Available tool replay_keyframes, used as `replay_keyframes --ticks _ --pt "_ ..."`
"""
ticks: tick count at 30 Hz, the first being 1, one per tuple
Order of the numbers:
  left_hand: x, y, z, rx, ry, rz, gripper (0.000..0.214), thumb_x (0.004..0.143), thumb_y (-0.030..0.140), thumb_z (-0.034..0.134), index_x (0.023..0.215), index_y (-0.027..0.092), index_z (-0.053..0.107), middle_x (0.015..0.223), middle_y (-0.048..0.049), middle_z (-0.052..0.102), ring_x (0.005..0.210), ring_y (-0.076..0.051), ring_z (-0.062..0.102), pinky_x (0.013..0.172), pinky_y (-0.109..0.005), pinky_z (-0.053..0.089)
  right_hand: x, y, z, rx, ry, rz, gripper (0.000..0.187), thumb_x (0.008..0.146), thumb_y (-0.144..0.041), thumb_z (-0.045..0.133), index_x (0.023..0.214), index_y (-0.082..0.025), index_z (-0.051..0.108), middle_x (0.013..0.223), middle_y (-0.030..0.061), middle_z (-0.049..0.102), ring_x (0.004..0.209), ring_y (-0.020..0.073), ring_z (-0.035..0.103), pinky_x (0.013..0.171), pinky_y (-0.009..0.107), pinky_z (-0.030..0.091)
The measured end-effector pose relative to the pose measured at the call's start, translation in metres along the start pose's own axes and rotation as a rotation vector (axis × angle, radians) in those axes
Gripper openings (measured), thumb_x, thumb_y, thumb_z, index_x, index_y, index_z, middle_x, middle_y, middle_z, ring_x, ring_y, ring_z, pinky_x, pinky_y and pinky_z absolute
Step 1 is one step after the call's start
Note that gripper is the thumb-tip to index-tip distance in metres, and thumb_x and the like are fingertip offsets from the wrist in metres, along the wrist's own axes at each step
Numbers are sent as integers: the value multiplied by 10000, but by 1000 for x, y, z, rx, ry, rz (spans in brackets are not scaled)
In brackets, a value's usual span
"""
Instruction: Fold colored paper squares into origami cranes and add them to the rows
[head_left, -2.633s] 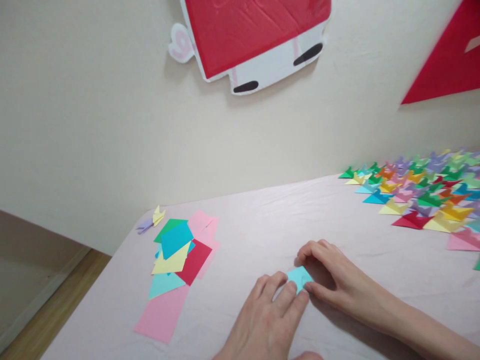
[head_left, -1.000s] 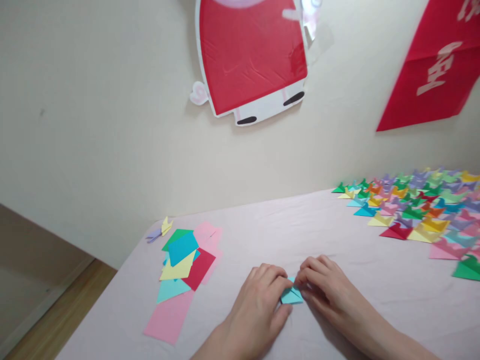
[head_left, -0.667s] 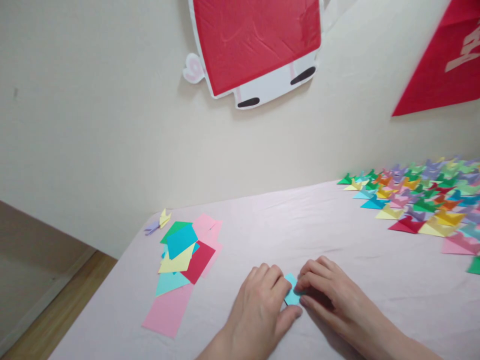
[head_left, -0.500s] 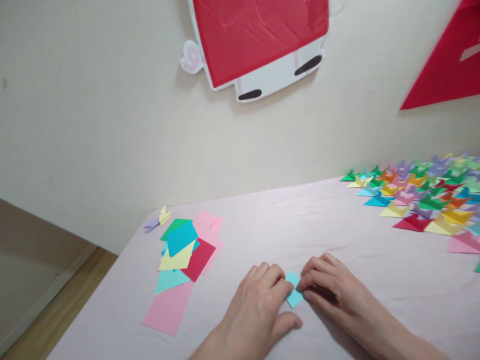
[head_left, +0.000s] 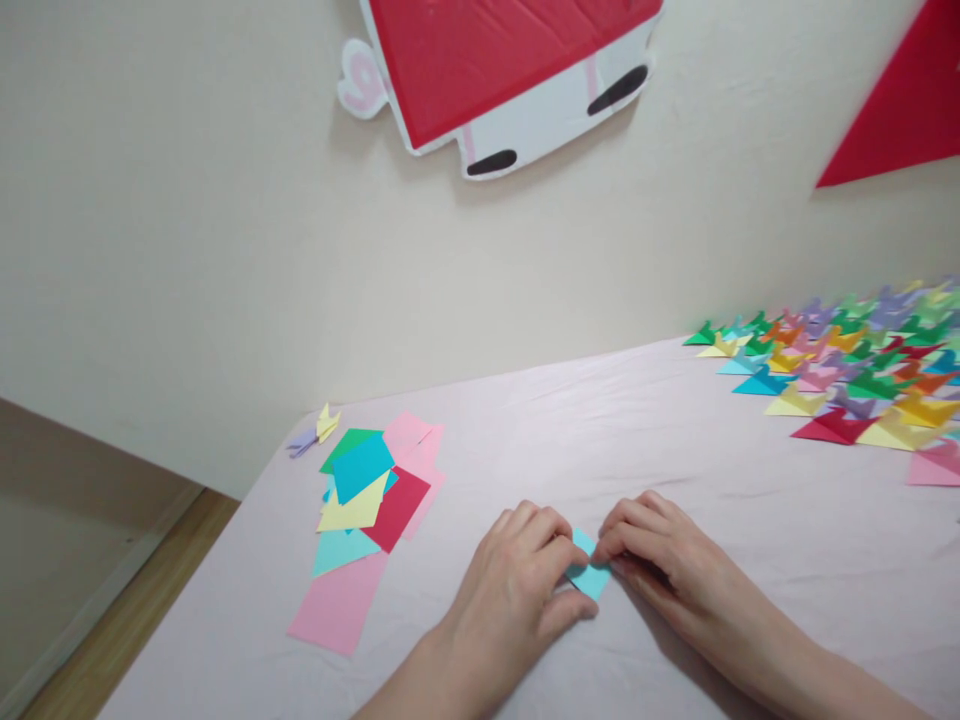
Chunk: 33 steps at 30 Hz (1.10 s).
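Observation:
A small light blue folded paper (head_left: pixel 589 574) lies on the pale pink tabletop (head_left: pixel 675 430) between my two hands. My left hand (head_left: pixel 517 590) curls over its left side, with fingertips and thumb pinching the paper's edge. My right hand (head_left: pixel 660 555) presses down on the right side with bent fingers. Most of the paper is hidden under my fingers.
A loose pile of flat coloured paper squares (head_left: pixel 367 500) lies to the left, with a long pink sheet (head_left: pixel 330 612) at its near end. Two small folded pieces (head_left: pixel 315 432) sit beyond it. Several folded paper figures (head_left: pixel 847 375) cover the right rear. Red wall decorations (head_left: pixel 510 70) hang above.
My hands stayed on the blue paper, shifting their fingers over it as its visible shape changed from a wider piece to a small folded one. The camera view wobbled.

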<state>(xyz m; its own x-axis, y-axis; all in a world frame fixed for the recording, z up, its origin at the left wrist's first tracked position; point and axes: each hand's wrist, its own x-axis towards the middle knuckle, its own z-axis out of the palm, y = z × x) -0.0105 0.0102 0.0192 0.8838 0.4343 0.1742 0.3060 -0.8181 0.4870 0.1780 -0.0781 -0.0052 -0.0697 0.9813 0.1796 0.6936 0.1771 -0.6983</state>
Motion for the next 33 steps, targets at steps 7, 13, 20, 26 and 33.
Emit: replay_keyframes --ticks 7,13,20,26,33 --pt "0 6 5 -3 40 -12 115 881 139 666 811 192 591 877 9 625 859 -172 528 756 -313 414 -1 -6 -5 17 -24 23 219 919 -131 494 864 -249 670 884 35 653 887 218 541 779 364 443" --pt "-1 9 17 -16 114 -153 180 823 47 594 766 192 503 885 -11 577 886 -197 495 764 -337 392 2 -6 -6 21 -60 87 138 899 -222 600 776 -236 660 854 24 639 869 216 525 782 369 425" --pt "2 7 19 1 102 -237 155 829 70 556 769 199 496 901 -22 542 905 -215 489 788 -366 388 4 -7 -1 -32 -45 116 164 917 -214 551 764 -228 607 833 22 615 833 216 507 759 377 407" --pt "3 6 19 24 61 -217 141 848 71 524 792 196 488 910 -23 520 899 -213 476 759 -364 381 4 -10 4 -78 -43 130 183 932 -216 507 763 -229 576 824 23 600 811 211 509 745 374 410" --pt "6 7 22 115 44 -216 141 816 65 506 803 202 478 906 -23 508 895 -218 465 730 -362 379 2 -9 5 -130 -37 116 167 915 -197 496 761 -227 554 807 26 586 774 207 517 710 369 404"
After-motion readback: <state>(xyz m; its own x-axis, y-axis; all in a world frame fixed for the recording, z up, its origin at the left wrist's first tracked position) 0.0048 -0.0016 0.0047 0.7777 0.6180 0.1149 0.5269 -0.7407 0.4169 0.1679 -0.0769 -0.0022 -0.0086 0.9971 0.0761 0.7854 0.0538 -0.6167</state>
